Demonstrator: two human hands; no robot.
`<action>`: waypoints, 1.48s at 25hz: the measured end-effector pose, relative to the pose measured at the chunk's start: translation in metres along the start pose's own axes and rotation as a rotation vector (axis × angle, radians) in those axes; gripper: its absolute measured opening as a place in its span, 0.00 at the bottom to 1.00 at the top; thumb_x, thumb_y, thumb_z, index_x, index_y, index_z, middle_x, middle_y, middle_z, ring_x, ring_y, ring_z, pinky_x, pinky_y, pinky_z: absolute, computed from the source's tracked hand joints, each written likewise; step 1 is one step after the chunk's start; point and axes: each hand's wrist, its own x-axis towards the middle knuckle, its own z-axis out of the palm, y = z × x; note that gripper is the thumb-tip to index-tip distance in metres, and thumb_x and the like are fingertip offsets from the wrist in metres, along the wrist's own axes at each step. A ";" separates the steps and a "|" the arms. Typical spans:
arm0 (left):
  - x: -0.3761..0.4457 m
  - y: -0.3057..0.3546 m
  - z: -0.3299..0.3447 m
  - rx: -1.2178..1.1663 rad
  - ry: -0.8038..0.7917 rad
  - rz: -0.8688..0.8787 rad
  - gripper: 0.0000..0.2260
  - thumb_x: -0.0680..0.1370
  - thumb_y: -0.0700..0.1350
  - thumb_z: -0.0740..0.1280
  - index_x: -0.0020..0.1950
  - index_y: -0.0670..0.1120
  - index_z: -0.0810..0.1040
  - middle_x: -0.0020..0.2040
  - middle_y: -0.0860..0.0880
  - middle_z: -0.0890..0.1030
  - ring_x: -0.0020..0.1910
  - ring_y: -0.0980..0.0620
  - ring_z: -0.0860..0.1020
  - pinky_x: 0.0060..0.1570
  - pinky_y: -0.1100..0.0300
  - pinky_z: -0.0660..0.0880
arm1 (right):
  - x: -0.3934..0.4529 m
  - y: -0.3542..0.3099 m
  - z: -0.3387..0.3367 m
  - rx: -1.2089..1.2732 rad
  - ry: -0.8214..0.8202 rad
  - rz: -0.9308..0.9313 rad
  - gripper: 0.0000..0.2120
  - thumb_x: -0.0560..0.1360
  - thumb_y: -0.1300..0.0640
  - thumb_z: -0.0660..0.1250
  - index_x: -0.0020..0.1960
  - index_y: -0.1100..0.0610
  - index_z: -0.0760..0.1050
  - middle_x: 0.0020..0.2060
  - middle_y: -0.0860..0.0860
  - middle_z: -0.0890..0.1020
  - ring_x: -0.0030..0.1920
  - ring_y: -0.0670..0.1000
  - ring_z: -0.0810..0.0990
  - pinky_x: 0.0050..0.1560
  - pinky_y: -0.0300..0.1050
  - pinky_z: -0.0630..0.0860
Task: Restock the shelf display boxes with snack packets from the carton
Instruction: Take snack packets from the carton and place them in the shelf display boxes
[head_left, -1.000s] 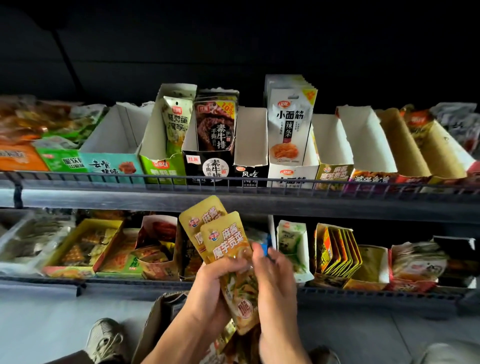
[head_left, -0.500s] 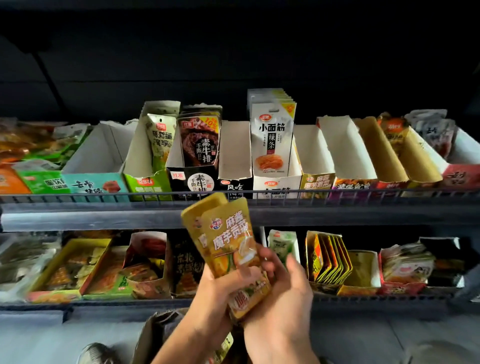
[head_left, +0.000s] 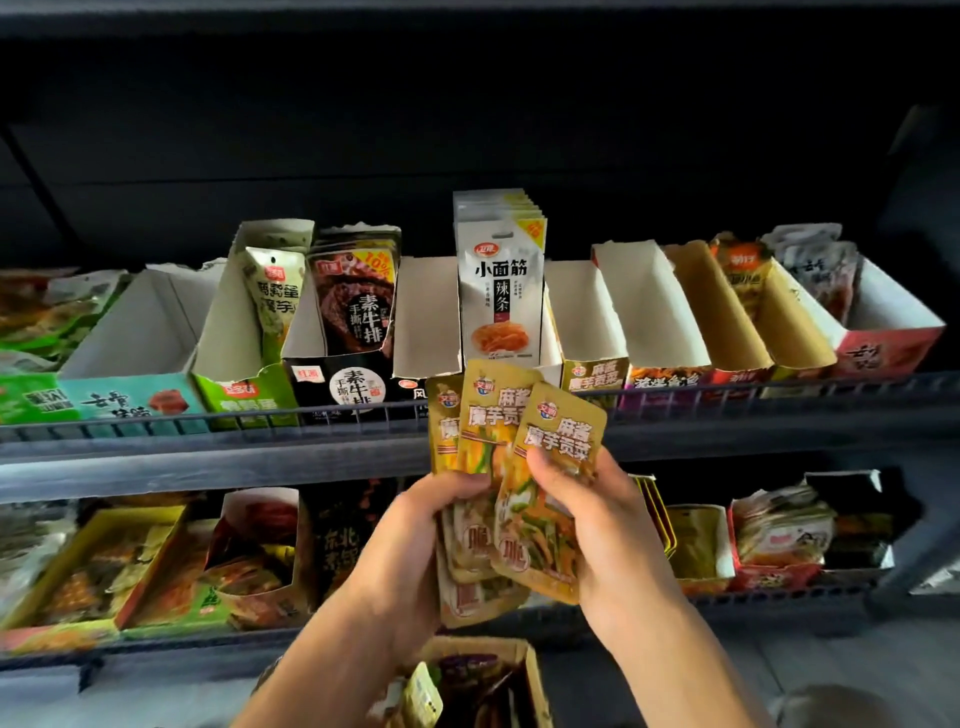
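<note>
I hold a fanned bunch of yellow snack packets (head_left: 498, 426) in front of the upper shelf rail. My left hand (head_left: 415, 540) grips the back packets from the left. My right hand (head_left: 597, 514) pinches the front packet (head_left: 561, 431), thumb on its face. Just above and right of them stands the matching yellow display box (head_left: 595, 382) on the upper shelf, its inside looking bare. The open carton (head_left: 488, 686) with more packets sits below my wrists at the bottom edge.
The upper shelf holds a row of display boxes behind a wire rail (head_left: 208, 421): a white noodle-snack box (head_left: 501, 291), a black beef-snack box (head_left: 353, 322), and white-lined boxes (head_left: 654, 306) to the right. The lower shelf (head_left: 156, 571) carries more snack boxes.
Both hands have risen with the packets from the lower shelf level up to the upper rail. The packets have fanned out, and my right hand now pinches the front one.
</note>
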 end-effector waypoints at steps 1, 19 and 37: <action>0.002 -0.002 0.001 -0.013 0.028 0.001 0.08 0.77 0.43 0.67 0.48 0.46 0.86 0.50 0.39 0.86 0.44 0.39 0.85 0.43 0.48 0.81 | -0.003 -0.003 0.000 0.018 -0.044 0.038 0.11 0.74 0.53 0.72 0.56 0.47 0.82 0.48 0.50 0.87 0.49 0.52 0.86 0.40 0.47 0.81; 0.035 0.012 0.029 0.225 0.070 0.562 0.08 0.82 0.49 0.63 0.60 0.51 0.75 0.56 0.50 0.83 0.58 0.49 0.81 0.61 0.50 0.77 | -0.003 -0.044 0.009 -0.404 -0.245 -0.199 0.22 0.78 0.57 0.68 0.61 0.31 0.70 0.54 0.37 0.83 0.54 0.39 0.82 0.49 0.40 0.81; 0.172 0.057 0.029 1.761 0.138 0.977 0.17 0.81 0.55 0.52 0.55 0.54 0.80 0.68 0.51 0.70 0.61 0.49 0.69 0.53 0.50 0.68 | 0.234 -0.137 -0.046 -0.301 0.172 -0.549 0.25 0.74 0.64 0.72 0.68 0.57 0.69 0.55 0.47 0.82 0.52 0.43 0.82 0.50 0.43 0.78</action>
